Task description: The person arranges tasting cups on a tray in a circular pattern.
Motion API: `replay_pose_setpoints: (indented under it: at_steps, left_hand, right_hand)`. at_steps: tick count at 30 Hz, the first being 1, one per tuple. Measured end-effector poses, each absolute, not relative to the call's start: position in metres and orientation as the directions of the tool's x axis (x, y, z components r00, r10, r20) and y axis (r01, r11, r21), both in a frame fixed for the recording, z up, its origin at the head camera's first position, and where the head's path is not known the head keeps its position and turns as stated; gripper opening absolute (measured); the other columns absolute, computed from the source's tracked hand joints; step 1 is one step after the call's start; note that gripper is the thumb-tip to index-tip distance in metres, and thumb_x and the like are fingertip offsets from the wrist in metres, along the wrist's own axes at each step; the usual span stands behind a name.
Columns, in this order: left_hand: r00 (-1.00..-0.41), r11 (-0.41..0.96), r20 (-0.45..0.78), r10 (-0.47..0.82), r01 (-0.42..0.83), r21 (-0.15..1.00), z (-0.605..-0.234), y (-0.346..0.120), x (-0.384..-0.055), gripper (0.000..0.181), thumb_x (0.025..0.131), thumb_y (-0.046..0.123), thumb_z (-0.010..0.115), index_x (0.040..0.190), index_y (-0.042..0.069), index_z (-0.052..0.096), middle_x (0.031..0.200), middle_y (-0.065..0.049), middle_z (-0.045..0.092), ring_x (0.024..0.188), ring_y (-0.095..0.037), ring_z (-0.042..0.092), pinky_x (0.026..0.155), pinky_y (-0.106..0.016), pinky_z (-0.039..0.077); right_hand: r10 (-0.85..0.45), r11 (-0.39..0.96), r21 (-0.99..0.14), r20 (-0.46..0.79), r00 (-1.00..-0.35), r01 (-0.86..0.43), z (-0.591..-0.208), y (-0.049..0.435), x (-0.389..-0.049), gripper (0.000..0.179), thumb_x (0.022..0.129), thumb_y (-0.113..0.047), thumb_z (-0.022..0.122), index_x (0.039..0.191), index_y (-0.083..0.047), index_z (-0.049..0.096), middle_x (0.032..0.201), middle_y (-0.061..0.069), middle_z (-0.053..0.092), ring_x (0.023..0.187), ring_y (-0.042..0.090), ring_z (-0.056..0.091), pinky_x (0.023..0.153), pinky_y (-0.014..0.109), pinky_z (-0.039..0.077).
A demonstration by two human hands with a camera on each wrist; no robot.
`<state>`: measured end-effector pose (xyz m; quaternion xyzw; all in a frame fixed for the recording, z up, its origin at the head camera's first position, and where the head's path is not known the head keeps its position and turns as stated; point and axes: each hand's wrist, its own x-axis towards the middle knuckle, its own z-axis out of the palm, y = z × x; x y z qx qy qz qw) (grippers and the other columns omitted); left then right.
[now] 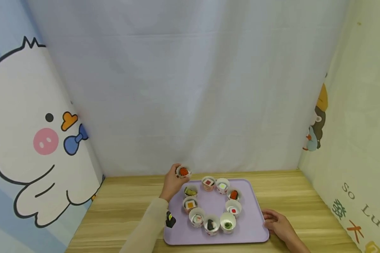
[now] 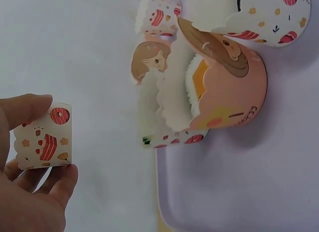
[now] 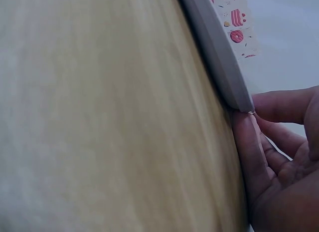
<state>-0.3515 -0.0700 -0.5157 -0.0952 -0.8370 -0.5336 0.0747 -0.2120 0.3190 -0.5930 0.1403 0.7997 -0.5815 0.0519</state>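
My left hand (image 1: pixel 174 181) holds a small paper baking cup (image 2: pixel 47 137) with a cake print, its thumb and fingers on opposite sides. Inside that cup shows a red-orange topped piece (image 1: pixel 184 171), like toy sushi. It is held up past the far left corner of a lilac tray (image 1: pixel 251 225). Several more cups stand in a ring on the tray, among them a pink one (image 2: pixel 234 87) with an orange-topped piece near the left hand. At the tray's near right corner, my right hand (image 1: pixel 279 225) pinches the rim between thumb and fingers.
The tray lies on a wood-grain table (image 1: pixel 126 200). A small black thing (image 1: pixel 170 219) with a yellow-green spot shows beside the left sleeve. Behind the table hangs a pale curtain (image 1: pixel 183 88), with printed panels on both sides.
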Motion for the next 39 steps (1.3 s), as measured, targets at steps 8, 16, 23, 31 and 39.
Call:
replay_pose_setpoints:
  at_steps: [8,16,23,31,39]
  left_hand:
    - [-0.979,0.398,0.179,0.098,0.204,0.894,-0.526,-0.051,-0.360,0.062,0.083,0.009,0.075,0.138,0.003,0.047,0.124,-0.022,0.062,0.099,-0.028,0.064,0.076,-0.037,0.055]
    - [-0.984,0.390,0.140,0.113,0.173,0.904,-0.533,-0.036,-0.365,0.061,0.084,0.007,0.073,0.138,0.003,0.046,0.126,-0.021,0.061,0.108,-0.032,0.062,0.082,-0.041,0.055]
    - [-0.990,0.402,0.123,0.074,0.142,0.905,-0.542,-0.029,-0.372,0.060,0.082,0.006,0.074,0.136,0.002,0.049,0.122,-0.020,0.063,0.104,-0.032,0.063,0.080,-0.041,0.055]
    - [-0.996,0.421,0.063,0.060,0.083,0.903,-0.553,-0.028,-0.376,0.059,0.081,0.004,0.074,0.135,0.001,0.048,0.120,-0.022,0.062,0.100,-0.030,0.063,0.075,-0.039,0.054]
    - [-0.995,0.460,0.049,0.088,0.085,0.884,-0.558,-0.023,-0.380,0.056,0.077,0.004,0.077,0.127,0.002,0.052,0.117,-0.023,0.063,0.099,-0.030,0.063,0.074,-0.037,0.055]
  right_hand:
    - [0.164,0.282,-0.919,-0.237,-0.958,0.275,-0.594,0.322,-0.212,0.055,0.079,0.006,0.064,0.133,0.006,0.054,0.103,0.007,0.062,0.084,0.016,0.060,0.067,0.030,0.056]
    - [0.179,0.289,-0.914,-0.241,-0.954,0.285,-0.594,0.322,-0.212,0.055,0.078,0.006,0.065,0.132,0.004,0.055,0.105,0.008,0.061,0.082,0.012,0.058,0.067,0.030,0.056]
    - [0.180,0.272,-0.920,-0.241,-0.954,0.284,-0.595,0.320,-0.213,0.055,0.078,0.007,0.064,0.132,0.006,0.054,0.106,0.010,0.061,0.086,0.015,0.059,0.068,0.032,0.056]
    - [0.186,0.276,-0.918,-0.241,-0.953,0.286,-0.599,0.318,-0.213,0.054,0.079,0.006,0.064,0.132,0.006,0.055,0.105,0.010,0.061,0.086,0.015,0.059,0.067,0.033,0.056]
    - [0.197,0.289,-0.914,-0.234,-0.952,0.285,-0.596,0.320,-0.213,0.054,0.078,0.006,0.064,0.131,0.005,0.055,0.105,0.009,0.062,0.085,0.014,0.058,0.067,0.031,0.055]
